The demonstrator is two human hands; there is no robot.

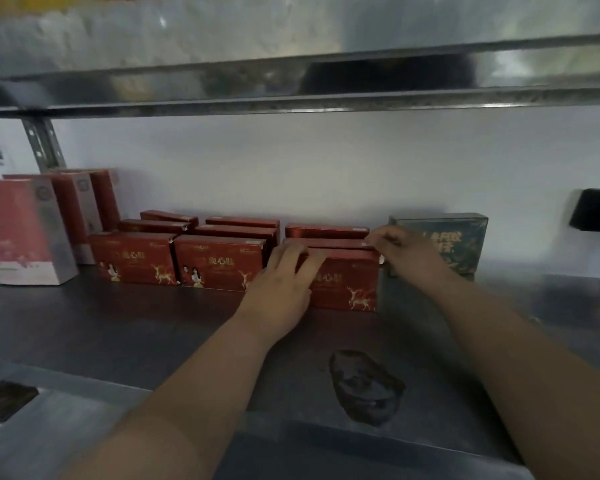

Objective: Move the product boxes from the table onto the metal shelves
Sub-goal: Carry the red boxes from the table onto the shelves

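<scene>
Front red deer box (pixel 347 285) upright on the metal shelf (pixel 118 323), rightmost in a front row of three, with more red boxes (pixel 236 233) lined up right behind. Left hand (pixel 284 282) flat against its left end, fingers loosely spread and draped over the top-left edge. Right hand (pixel 406 251) up at the top-right corner, fingertips bunched together there, can't tell if actually pinching. Dark green box (pixel 465 244) just to the right, pink-and-white cartons (pixel 21 233) far left.

Bare left hand (pixel 281 282), bare right hand (pixel 407 252)
</scene>
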